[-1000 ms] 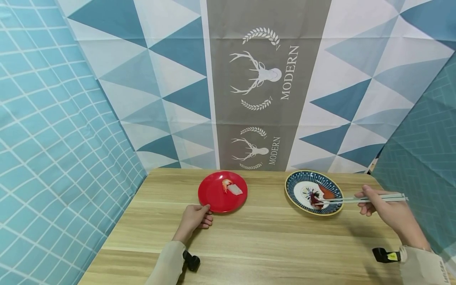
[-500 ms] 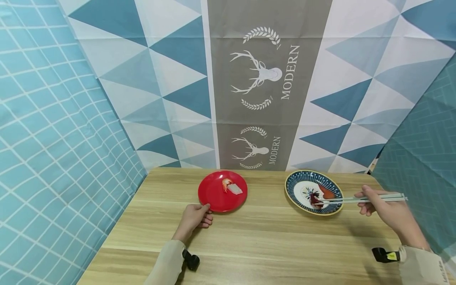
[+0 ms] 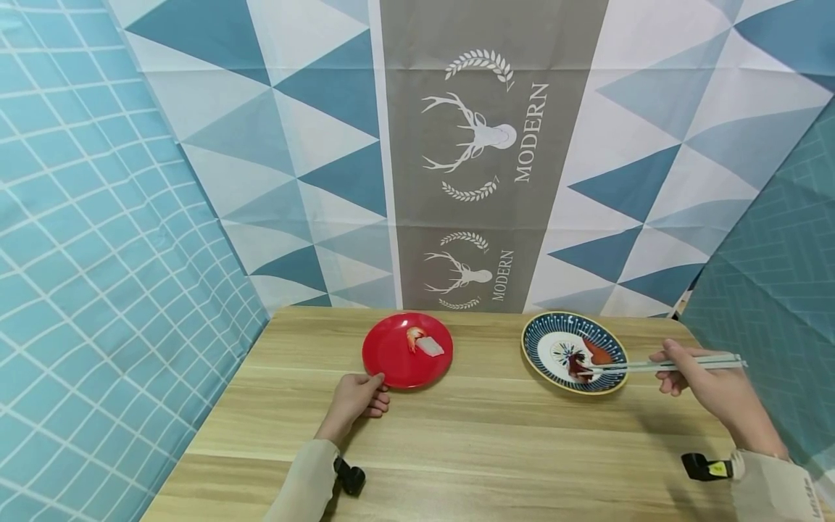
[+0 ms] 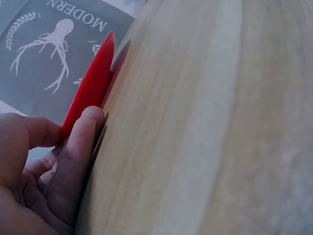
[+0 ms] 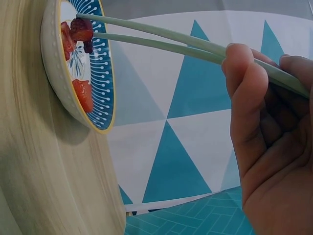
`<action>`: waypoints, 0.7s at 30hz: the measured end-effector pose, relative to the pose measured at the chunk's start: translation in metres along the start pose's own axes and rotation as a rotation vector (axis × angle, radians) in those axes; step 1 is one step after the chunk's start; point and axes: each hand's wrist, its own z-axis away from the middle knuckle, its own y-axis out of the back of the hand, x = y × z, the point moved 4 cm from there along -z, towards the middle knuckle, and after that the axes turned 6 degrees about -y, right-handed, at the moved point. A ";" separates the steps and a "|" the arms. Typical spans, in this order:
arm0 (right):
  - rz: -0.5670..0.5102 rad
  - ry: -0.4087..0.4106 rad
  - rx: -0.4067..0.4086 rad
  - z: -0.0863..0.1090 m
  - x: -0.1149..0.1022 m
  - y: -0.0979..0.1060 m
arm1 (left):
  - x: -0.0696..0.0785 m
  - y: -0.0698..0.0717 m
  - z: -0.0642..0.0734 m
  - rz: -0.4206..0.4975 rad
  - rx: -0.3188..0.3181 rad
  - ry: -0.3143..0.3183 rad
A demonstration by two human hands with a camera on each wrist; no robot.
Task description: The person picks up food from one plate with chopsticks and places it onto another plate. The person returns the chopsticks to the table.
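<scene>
My left hand (image 3: pixel 357 397) pinches the near left rim of a round red plate (image 3: pixel 391 362), thumb on top and fingers below, as the left wrist view shows (image 4: pixel 54 161). On that plate lie a shrimp-like orange and white piece (image 3: pixel 414 338) and a pale white slab (image 3: pixel 430 346). My right hand (image 3: pixel 698 377) holds a pair of pale green chopsticks (image 5: pixel 161 36). Their tips are at a dark red food piece (image 5: pixel 81 30) in a blue and white patterned dish (image 3: pixel 544 355) with a yellow rim. An orange-red slice (image 5: pixel 83 94) lies in the same dish.
Both dishes stand toward the back of a wooden table (image 3: pixel 470 449), the red one left of the patterned one. Behind it hangs a cloth with triangles and deer (image 3: pixel 483 145). Blue tiled-pattern cloth (image 3: pixel 98 254) rises at the left, teal cloth (image 3: pixel 776 290) at the right.
</scene>
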 end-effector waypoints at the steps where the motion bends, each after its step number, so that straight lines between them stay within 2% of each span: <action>1: -0.002 0.006 0.002 0.000 -0.001 0.000 | 0.000 0.000 0.000 -0.001 0.000 -0.003; 14: -0.012 0.009 0.011 0.000 0.002 0.000 | 0.000 0.000 0.001 0.001 -0.004 -0.008; 21: -0.014 0.019 0.013 0.000 0.002 0.001 | 0.002 -0.001 0.002 0.000 0.017 -0.005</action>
